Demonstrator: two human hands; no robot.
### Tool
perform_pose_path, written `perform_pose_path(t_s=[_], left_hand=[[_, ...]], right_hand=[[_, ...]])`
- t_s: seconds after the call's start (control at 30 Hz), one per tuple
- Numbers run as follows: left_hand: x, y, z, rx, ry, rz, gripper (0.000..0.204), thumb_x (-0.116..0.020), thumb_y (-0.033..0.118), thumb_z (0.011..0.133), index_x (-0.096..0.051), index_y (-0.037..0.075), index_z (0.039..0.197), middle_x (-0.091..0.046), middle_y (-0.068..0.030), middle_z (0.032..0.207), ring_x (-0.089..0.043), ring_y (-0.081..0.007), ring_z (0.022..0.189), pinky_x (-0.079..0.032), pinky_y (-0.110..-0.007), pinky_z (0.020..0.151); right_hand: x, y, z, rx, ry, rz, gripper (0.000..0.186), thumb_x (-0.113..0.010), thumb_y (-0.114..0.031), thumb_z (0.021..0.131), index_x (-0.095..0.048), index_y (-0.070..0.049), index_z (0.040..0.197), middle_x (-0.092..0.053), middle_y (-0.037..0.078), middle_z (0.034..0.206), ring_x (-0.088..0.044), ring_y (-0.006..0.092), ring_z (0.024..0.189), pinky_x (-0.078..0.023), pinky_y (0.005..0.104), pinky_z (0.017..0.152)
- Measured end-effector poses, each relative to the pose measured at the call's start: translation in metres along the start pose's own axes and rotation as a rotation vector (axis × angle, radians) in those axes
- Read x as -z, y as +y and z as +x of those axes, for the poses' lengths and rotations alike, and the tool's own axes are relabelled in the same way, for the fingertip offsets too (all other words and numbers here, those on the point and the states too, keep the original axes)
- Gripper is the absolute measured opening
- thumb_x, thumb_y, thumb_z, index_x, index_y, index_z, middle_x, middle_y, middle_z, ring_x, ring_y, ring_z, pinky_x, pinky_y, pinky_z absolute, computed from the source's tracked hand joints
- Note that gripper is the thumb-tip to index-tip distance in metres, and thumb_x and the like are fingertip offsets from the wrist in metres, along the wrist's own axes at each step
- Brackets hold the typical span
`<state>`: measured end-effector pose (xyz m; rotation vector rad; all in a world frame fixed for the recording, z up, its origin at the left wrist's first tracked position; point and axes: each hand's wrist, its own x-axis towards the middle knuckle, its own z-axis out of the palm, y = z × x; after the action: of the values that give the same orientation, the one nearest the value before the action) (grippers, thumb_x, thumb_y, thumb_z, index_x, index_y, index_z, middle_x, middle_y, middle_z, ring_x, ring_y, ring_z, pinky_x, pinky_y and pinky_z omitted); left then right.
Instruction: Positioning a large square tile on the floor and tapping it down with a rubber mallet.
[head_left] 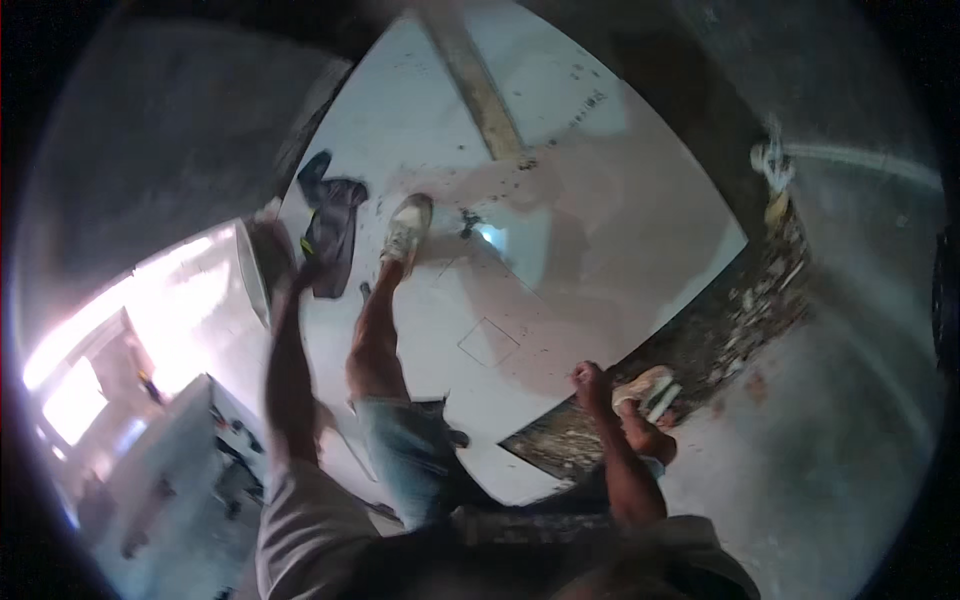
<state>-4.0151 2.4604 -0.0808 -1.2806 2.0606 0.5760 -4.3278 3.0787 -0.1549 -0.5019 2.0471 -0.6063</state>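
Note:
My left arm reaches forward, and my left hand is at the near left edge of a dark bag-like thing with a yellow-green patch. Motion smears its fingers, so I cannot tell whether they grip it. The dark thing lies crumpled on a large white floor surface. My right hand is held above the near edge of that surface, close to my right foot. Its fingers are curled closed; anything inside them is hidden.
A brown strip crosses the far part of the white surface. Dark crumbs lie near my left shoe. Rubble fills a trough along the right edge. Bright openings are at left, with dark items below them.

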Motion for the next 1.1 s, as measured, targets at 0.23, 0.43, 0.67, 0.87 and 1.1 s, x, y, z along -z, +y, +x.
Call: perform_pose_path(t_s=[0.23,0.43,0.67,0.87,1.1], left_hand=[[0.463,0.107,-0.016,-0.755,0.529,0.059,0.046,-0.056,0.037,0.092,-0.053,0.008,0.128,-0.057,-0.0154,0.125,-0.055,-0.0311,0.114,-0.045,-0.040,0.095],[0.617,0.013,-0.255,-1.053,1.046,-0.009,0.038,-0.074,0.016,0.078,-0.063,-0.001,0.110,-0.067,-0.0183,0.096,-0.066,-0.0295,0.086,-0.053,-0.035,0.069],[0.644,0.006,-0.253,-0.727,1.137,-0.740,0.045,-0.073,0.005,0.079,-0.053,0.004,0.119,-0.065,-0.0161,0.108,-0.067,-0.0233,0.094,-0.056,-0.032,0.077],[0.637,0.009,-0.278,-0.622,0.895,-0.951,0.057,-0.063,0.037,0.087,-0.046,0.007,0.133,-0.052,-0.0151,0.130,-0.055,-0.0276,0.115,-0.044,-0.040,0.098],[0.492,0.043,-0.280,-0.319,1.035,-1.029,0.061,-0.061,0.038,0.086,-0.041,0.014,0.138,-0.047,-0.0169,0.135,-0.048,-0.0352,0.121,-0.041,-0.045,0.099]], right_hand=[[0.251,-0.141,-0.201,-0.136,0.476,-0.140,0.040,-0.057,-0.029,0.092,-0.055,0.001,0.118,-0.064,0.012,0.096,-0.061,0.0259,0.081,-0.049,0.0349,0.078],[0.173,-0.262,-0.298,-0.939,-0.045,0.571,0.057,-0.066,-0.031,0.086,-0.041,-0.013,0.134,-0.053,0.011,0.115,-0.058,0.0241,0.098,-0.054,0.0392,0.067],[0.121,-0.385,-0.099,-0.533,-0.309,0.649,0.062,-0.068,-0.032,0.084,-0.040,-0.012,0.135,-0.053,0.011,0.116,-0.058,0.0254,0.097,-0.053,0.0397,0.068],[0.174,-0.621,0.163,-0.058,-0.627,0.155,0.063,-0.069,-0.032,0.084,-0.040,-0.012,0.136,-0.054,0.011,0.112,-0.058,0.0245,0.091,-0.052,0.0405,0.067],[0.139,-0.888,0.270,0.256,-0.949,-0.602,0.064,-0.069,-0.032,0.083,-0.039,-0.012,0.136,-0.055,0.011,0.108,-0.058,0.0234,0.085,-0.051,0.0415,0.067]])
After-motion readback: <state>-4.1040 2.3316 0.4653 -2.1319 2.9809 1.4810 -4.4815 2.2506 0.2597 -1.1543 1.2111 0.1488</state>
